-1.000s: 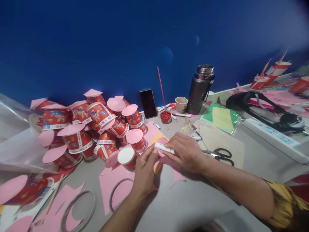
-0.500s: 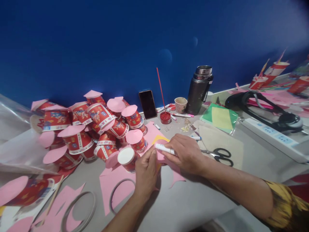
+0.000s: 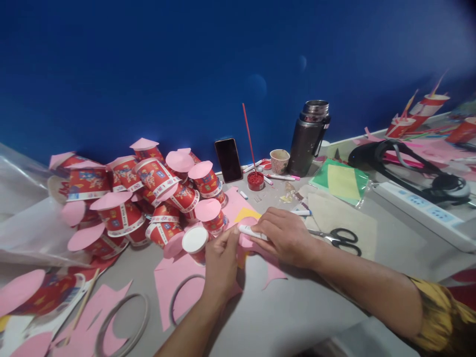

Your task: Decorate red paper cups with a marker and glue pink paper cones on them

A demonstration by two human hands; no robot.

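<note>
In my right hand (image 3: 290, 233) is a white marker (image 3: 253, 232), its far end reaching to my left fingertips. My left hand (image 3: 223, 253) pinches the edge of a small pink paper piece (image 3: 246, 241), which is partly hidden between the two hands. Yellow paper (image 3: 247, 214) shows behind and below that piece. Just left of my left hand stands an upside-down red paper cup (image 3: 195, 240) with its white base up. Pink paper sheets (image 3: 167, 287) lie under and around my hands, one carrying a grey ring (image 3: 174, 297).
Red paper cups with pink paper tops (image 3: 115, 213) are heaped at left. A phone (image 3: 228, 161), a small red pot (image 3: 256, 181) with a stick and a dark flask (image 3: 309, 139) stand along the wall. Scissors (image 3: 344, 239) and a power strip (image 3: 427, 213) lie at right.
My left hand has shifted slightly left and down. The marker in my right hand tilts a little differently over the pink piece. The other things lie as before.
</note>
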